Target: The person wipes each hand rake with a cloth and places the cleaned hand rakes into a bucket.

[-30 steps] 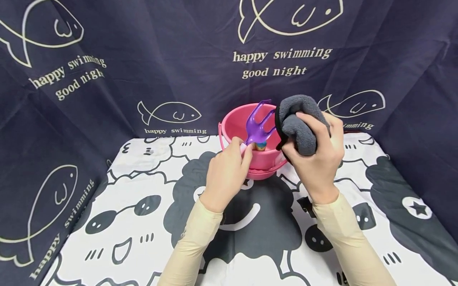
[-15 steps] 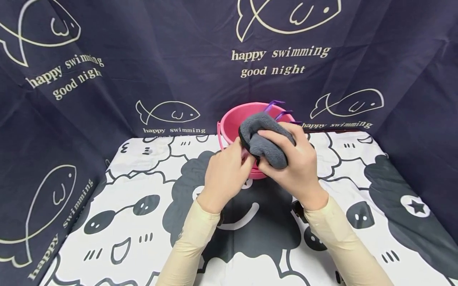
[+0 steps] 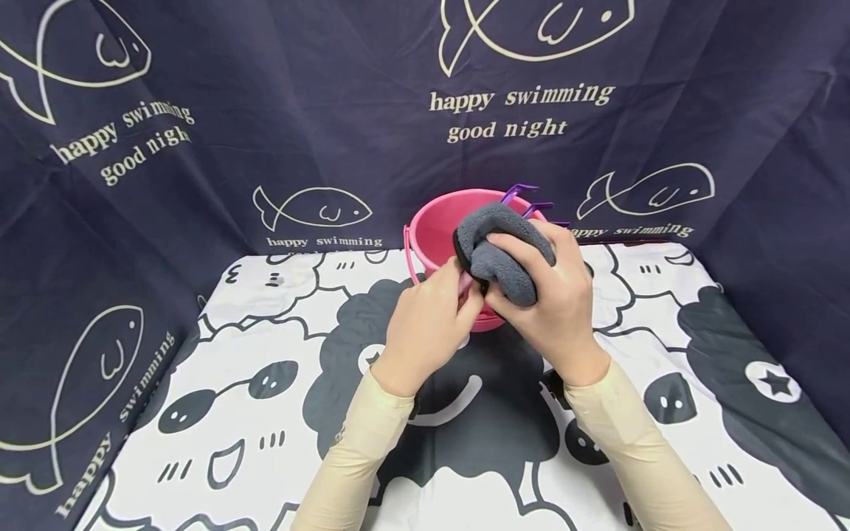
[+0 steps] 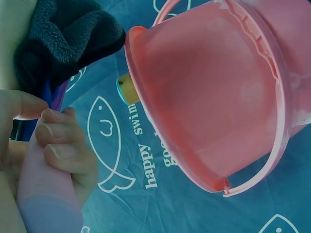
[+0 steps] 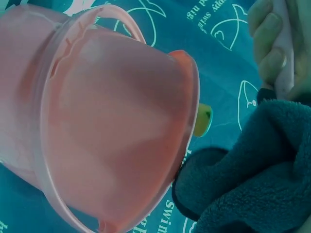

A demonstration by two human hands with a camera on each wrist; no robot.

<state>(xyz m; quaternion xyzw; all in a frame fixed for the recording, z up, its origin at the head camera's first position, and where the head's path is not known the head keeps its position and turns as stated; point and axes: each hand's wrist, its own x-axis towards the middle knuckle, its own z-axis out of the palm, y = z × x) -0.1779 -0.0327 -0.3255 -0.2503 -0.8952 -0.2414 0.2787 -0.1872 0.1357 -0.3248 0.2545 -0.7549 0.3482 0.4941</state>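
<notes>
A purple toy fork (image 3: 513, 195) with a pink handle (image 4: 48, 177) is held tilted over the pink bucket (image 3: 432, 234). My left hand (image 3: 425, 328) grips the handle, fingers curled round it. Bunched in my right hand (image 3: 558, 306) is a grey plush cloth (image 3: 501, 251) with a black edge. The cloth lies against the fork near its neck and hides most of the fork's head; only the tine tips show past it. Both hands are close together in front of the bucket.
A yellow thing with a blue rim (image 4: 127, 90) pokes above the bucket's edge; its kind cannot be told. The bucket stands at the back of a table with a sheep-print cover (image 3: 252, 413). Dark fish-print curtains (image 3: 332, 96) enclose the back and sides.
My right hand has brought the cloth leftward onto the fork, covering most of its head, then shifted slightly right. The fork has turned, its tines now pointing right. My left hand has moved slightly right.
</notes>
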